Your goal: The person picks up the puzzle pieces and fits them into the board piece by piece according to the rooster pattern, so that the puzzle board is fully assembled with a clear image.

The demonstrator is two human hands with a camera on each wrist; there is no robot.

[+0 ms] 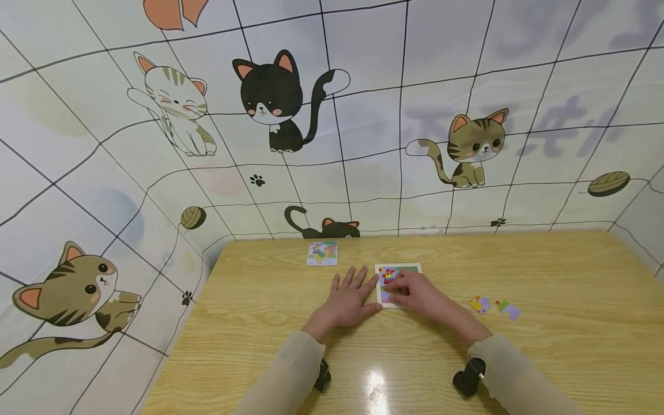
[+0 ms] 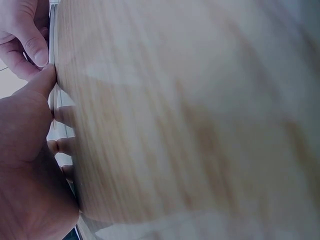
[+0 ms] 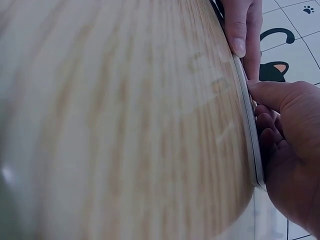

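A small white-framed jigsaw puzzle board (image 1: 410, 266) lies on the table, showing a colourful bird picture at its left. My left hand (image 1: 349, 302) lies with fingers spread beside it, thumb and index fingertips at its left edge. Over the board, my right hand (image 1: 419, 293) has its fingers curled and thumb lowered, pinching a puzzle piece that the fingers mostly hide. The right wrist view shows the right thumb (image 3: 270, 94) at the board's near edge (image 3: 250, 135), close to the left thumb (image 3: 239, 45).
Loose puzzle pieces (image 1: 479, 304) and more joined-looking pieces (image 1: 509, 309) lie right of the board. A picture card (image 1: 322, 253) sits at the table's back edge. Behind the wooden table (image 1: 249, 323) hangs a cat-printed cloth (image 1: 373, 138).
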